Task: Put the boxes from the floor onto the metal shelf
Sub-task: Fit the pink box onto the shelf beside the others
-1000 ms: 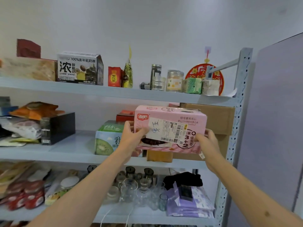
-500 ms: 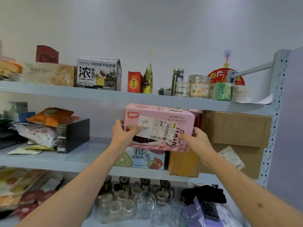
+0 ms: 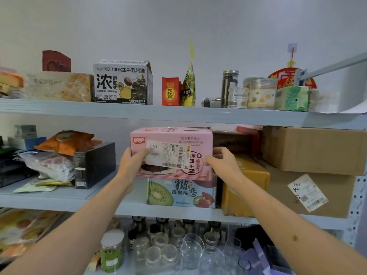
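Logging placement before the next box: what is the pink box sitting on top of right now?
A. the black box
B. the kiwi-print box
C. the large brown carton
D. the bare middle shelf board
B: the pink box sits directly above the kiwi-print box on the middle shelf, its bottom edge meeting that box's top, with the left hand and right hand on its ends.
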